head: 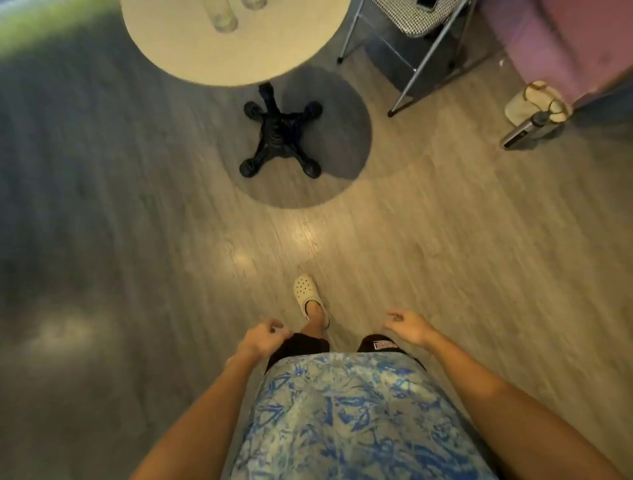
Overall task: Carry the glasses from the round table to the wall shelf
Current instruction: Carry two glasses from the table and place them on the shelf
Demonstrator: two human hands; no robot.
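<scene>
The round table (239, 51) with a pale top stands at the top of the head view on a black four-footed base (282, 137). Two clear glasses rest on it near the frame's upper edge: one glass (224, 19) at the left, and a second glass (254, 3) cut off by the frame. My left hand (262, 337) hangs low by my hip, fingers loosely curled, holding nothing. My right hand (407, 325) is also low, fingers apart and empty. Both hands are far from the table. The wall shelf is out of view.
A folding metal chair (411, 41) with a checked seat stands right of the table. A pink sofa (565, 41) fills the top right, with a beige bag (534, 102) and a metal bottle (524, 132) on the floor by it. Wooden floor lies between me and the table.
</scene>
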